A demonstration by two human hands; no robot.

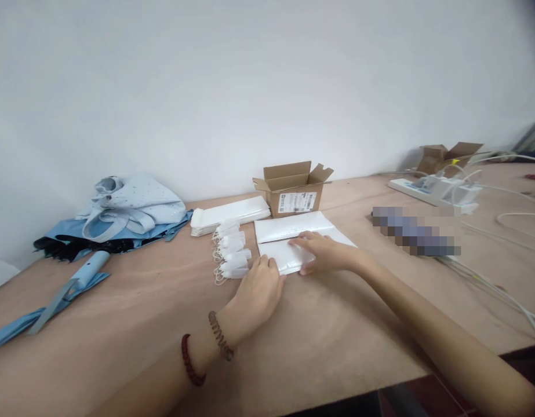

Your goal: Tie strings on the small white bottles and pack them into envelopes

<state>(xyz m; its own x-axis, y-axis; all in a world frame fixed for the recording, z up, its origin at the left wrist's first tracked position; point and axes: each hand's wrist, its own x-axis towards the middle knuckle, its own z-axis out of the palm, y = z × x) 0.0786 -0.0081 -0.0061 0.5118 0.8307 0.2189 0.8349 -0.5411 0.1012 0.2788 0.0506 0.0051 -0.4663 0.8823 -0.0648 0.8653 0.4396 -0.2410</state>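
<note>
A white bubble mailer (288, 227) with a shiny surface lies flat on the table, with another white mailer piece showing under or behind it on the right. My right hand (326, 252) grips its near part, fingers over the top and thumb at the near edge. At the near left corner, my left hand (258, 289) has its fingers bent and close together on the mailer; its fingertips are partly hidden. Just left of the mailer, several small translucent white pieces with string loops (232, 249) lie in a row, close to my left fingers.
Behind stand an open cardboard box (293, 200) and a stack of white flat envelopes (232, 214). At left lie a light blue bag (137, 202) and a blue folded umbrella (87, 272). A power strip (458, 202) with cables, another carton (435, 159) and a blurred-out object (412, 231) are at right.
</note>
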